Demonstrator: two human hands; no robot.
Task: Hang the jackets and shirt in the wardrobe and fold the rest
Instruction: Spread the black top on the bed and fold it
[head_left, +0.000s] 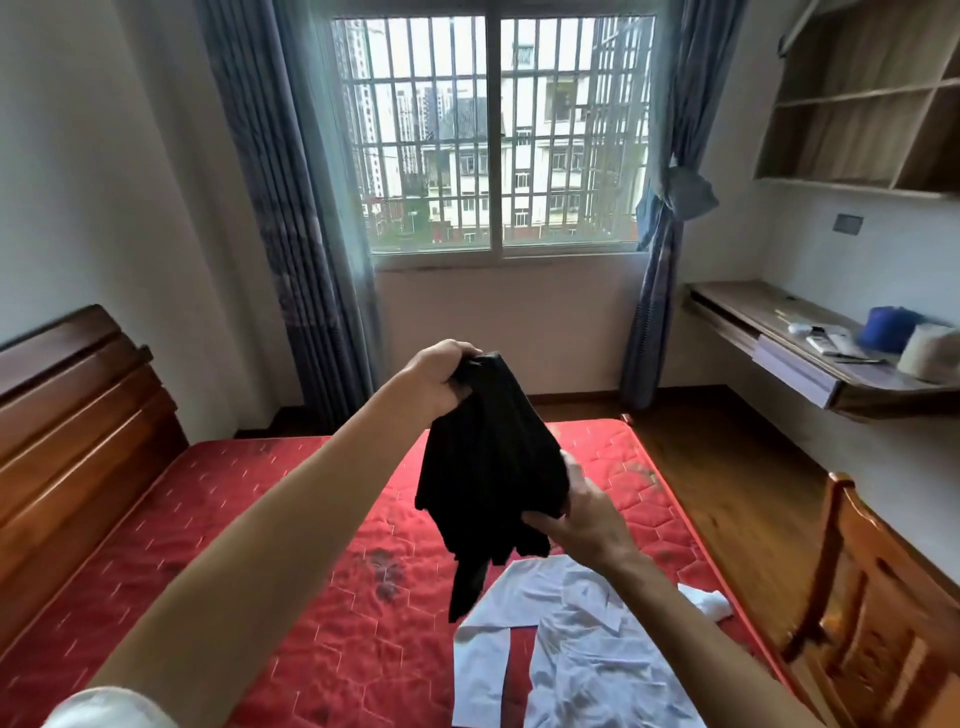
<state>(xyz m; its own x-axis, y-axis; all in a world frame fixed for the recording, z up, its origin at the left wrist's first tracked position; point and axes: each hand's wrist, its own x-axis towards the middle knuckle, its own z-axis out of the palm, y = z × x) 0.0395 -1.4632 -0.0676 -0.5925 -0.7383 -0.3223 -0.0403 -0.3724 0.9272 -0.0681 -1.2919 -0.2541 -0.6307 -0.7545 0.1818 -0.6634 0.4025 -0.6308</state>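
I hold a black garment (491, 467) up in the air over the red mattress (291, 519). My left hand (439, 376) grips its top end, raised high. My right hand (582, 512) pinches its lower right edge. The cloth hangs bunched between them, with a strip dangling below. Under it, a white shirt (582, 644) lies spread flat on the mattress near the front edge. A small white cloth (706, 603) lies by the mattress's right edge.
A wooden headboard (72, 415) stands at the left. A wooden chair (883, 613) is at the right, close to the bed. A wall desk (810, 358) holds a blue and a white roll. Window and curtains are straight ahead, with shelves at the upper right.
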